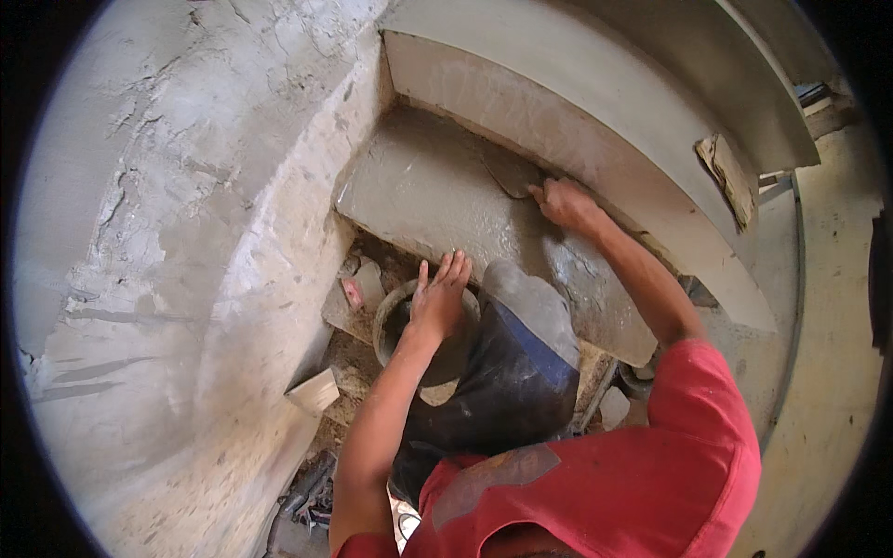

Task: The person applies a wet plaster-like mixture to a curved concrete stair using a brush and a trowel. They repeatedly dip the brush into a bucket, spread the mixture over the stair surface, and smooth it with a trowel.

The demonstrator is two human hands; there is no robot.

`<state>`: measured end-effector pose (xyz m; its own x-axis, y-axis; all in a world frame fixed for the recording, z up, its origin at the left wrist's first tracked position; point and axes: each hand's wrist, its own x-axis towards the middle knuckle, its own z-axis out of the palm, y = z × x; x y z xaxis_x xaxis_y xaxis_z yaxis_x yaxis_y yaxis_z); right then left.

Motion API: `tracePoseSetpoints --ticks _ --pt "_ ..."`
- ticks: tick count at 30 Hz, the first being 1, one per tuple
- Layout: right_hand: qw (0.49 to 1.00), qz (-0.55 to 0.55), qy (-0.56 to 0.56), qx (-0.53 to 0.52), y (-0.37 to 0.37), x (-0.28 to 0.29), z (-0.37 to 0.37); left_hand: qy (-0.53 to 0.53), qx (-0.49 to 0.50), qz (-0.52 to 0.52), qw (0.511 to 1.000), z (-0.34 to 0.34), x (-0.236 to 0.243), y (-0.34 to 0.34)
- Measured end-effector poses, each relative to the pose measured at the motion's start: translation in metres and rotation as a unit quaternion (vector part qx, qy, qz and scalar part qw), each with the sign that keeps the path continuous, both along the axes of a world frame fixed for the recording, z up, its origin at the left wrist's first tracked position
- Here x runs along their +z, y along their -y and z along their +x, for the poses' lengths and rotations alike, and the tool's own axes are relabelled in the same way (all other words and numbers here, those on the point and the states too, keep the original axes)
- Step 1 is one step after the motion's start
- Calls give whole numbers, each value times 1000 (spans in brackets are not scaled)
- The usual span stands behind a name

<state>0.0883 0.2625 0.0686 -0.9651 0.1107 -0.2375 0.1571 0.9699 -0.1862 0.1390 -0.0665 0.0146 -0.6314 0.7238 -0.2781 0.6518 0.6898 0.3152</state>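
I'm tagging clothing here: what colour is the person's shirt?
Red: the shirt is red, with a greyish patch. The head view shows it.

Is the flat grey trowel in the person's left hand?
No, the right hand holds the trowel on the wet grey cement surface.

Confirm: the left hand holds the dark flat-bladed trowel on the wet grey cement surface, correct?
No, the right hand holds the dark flat-bladed trowel on the wet grey cement surface, as the head view shows.
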Motion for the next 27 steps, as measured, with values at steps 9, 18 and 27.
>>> tracePoseSetpoints --ticks 9,18,27 --pt "998 1 -12 -53 -3 12 20 14 14 23 1000 1 13 -2" --pt "997 -73 11 37 83 10 -19 -3 20 28 999 7 4 1" --pt "983 -102 77 134 143 5 -47 -129 56 53 989 27 -32 -8"
